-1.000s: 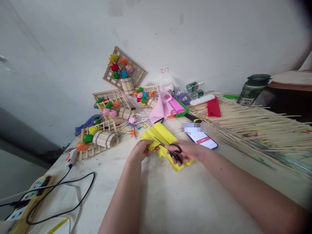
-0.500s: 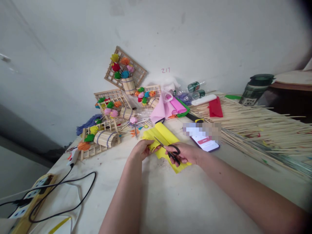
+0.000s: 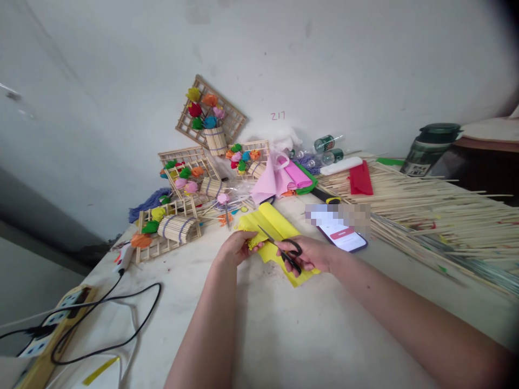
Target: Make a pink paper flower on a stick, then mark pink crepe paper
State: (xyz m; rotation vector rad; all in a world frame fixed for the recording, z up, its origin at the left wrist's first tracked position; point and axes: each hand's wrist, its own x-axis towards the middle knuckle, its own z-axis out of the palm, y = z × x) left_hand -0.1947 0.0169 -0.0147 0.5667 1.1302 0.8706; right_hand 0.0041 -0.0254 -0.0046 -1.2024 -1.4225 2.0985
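In the head view, black-handled scissors (image 3: 292, 248) sit in my right hand (image 3: 310, 252), whose fingers are wrapped round the loops. Their blades point up and left, over a sheet of yellow crepe paper (image 3: 275, 219) spread on the table. My left hand (image 3: 239, 246) is closed on a small crumpled piece of yellow crepe paper (image 3: 253, 244) with a frilly edge, just left of the blade tips. Whether this piece is joined to the sheet, I cannot tell.
Bamboo lattice frames (image 3: 174, 228) with paper flowers stand at the back left. To the right lie a phone (image 3: 344, 236) and many thin bamboo sticks (image 3: 430, 216). Pink paper (image 3: 265, 183) is behind the yellow sheet. A power strip (image 3: 60, 324) with cables occupies the front left.
The frilly yellow piece looks more bunched up in my left hand's fingers. My right hand keeps the scissors in nearly the same place; the whole view has shifted slightly.
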